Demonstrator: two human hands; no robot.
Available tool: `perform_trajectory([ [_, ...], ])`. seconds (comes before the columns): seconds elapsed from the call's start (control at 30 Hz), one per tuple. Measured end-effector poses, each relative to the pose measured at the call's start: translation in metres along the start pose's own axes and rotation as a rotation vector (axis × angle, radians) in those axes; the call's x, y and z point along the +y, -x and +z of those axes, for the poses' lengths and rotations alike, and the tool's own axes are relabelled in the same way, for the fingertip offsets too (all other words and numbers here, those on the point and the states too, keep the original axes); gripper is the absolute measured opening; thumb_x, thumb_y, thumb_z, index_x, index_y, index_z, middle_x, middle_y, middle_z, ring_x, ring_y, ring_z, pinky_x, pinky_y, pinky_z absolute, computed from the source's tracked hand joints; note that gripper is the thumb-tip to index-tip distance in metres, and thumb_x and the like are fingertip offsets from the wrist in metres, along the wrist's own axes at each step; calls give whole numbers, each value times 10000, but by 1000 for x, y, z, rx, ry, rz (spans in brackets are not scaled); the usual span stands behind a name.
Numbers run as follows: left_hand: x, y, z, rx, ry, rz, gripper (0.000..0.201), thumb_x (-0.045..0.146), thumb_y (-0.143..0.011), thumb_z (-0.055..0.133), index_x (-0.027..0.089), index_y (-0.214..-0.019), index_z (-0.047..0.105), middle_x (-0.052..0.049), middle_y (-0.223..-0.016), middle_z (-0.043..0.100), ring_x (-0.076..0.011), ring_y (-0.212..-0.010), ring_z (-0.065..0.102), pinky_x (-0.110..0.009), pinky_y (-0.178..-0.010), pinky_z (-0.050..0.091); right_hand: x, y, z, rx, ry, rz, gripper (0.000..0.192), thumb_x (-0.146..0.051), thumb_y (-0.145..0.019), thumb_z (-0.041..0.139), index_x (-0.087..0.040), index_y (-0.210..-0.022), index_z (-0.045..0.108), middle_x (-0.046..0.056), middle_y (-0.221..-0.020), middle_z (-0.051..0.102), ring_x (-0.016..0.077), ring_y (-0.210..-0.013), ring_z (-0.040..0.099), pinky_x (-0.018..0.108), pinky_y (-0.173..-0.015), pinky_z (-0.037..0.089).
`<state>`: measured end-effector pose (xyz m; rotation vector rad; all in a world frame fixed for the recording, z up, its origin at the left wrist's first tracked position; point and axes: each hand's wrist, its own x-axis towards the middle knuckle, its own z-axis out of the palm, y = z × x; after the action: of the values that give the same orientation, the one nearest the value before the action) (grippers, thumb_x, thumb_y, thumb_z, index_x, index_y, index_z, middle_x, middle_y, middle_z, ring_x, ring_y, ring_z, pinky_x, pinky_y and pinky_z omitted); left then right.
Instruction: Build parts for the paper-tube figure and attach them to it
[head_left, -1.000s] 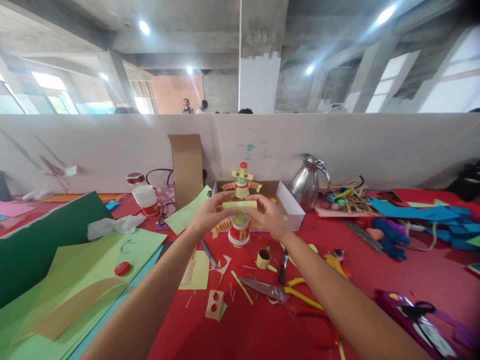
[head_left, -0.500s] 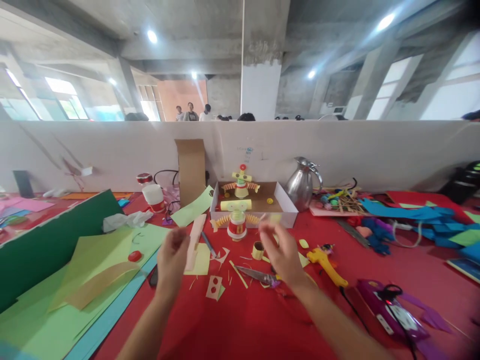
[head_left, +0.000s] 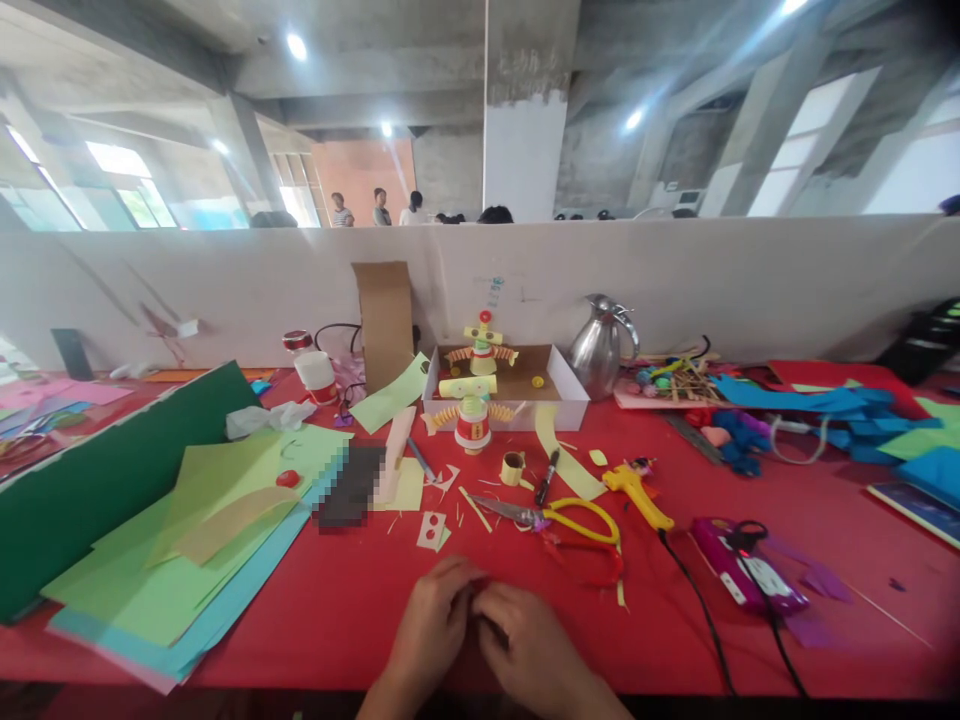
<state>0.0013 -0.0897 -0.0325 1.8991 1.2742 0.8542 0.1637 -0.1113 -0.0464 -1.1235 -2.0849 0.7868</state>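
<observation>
My left hand [head_left: 439, 615] and my right hand [head_left: 521, 635] meet at the front of the red table, fingertips touching. The fingers of both are curled inward, and whatever may lie between them is hidden. Beyond them stands a paper figure [head_left: 472, 428] with a red band, pleated yellow arms and a rolled yellow top. A similar figure [head_left: 482, 358] with a red ball on top is in the shallow box [head_left: 559, 412] behind. Nearer my hands lie yellow-handled scissors [head_left: 581, 520], a card scrap with two round holes [head_left: 431, 530] and a small yellow paper ring [head_left: 514, 468].
A yellow glue gun [head_left: 637, 497] and a purple power strip [head_left: 739, 565] with black cords lie to the right. Green sheets [head_left: 150, 570] cover the left beside a green board [head_left: 112, 490]. A steel jug [head_left: 598, 350] stands by the white partition [head_left: 675, 280].
Both hands have come down and inward from either side of the front figure, meeting near the table's front edge. The black marker and the scissors' handles are now uncovered.
</observation>
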Motion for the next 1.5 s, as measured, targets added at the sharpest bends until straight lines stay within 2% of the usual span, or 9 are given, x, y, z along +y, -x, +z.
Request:
perform_trajectory([
  [0.37,-4,5,7,37,-52,68,343,117,-866,414,205,-918,741,-80,-890,710,-190,-822,664,-275,-740,507,3,4,6,13,54,-8,241,-66,-827,492,-211,-922,659,46,-931,715,199,-873,660,281,-767,480],
  [0.83,-8,4,9,57,-90,76,357,74,-854,417,194,-951,739,-77,-903,709,-189,-824,665,-276,-746,510,2,4,4,32,4,-7,250,-37,-808,505,-210,-914,652,36,-932,712,185,-884,651,266,-788,471],
  [1.03,-7,4,10,59,-109,79,345,71,-852,423,193,-934,735,-76,-892,708,-187,-815,659,-275,-746,510,3,4,4,-6,40,29,222,-52,-824,513,-214,-903,643,31,-919,703,187,-868,644,273,-769,466],
  [1.5,-4,3,10,78,-114,102,338,66,-849,432,197,-939,731,-71,-912,714,-180,-822,672,-267,-743,526,2,5,0,-2,56,13,246,-61,-832,512,-212,-974,646,46,-974,702,200,-921,642,302,-831,483],
])
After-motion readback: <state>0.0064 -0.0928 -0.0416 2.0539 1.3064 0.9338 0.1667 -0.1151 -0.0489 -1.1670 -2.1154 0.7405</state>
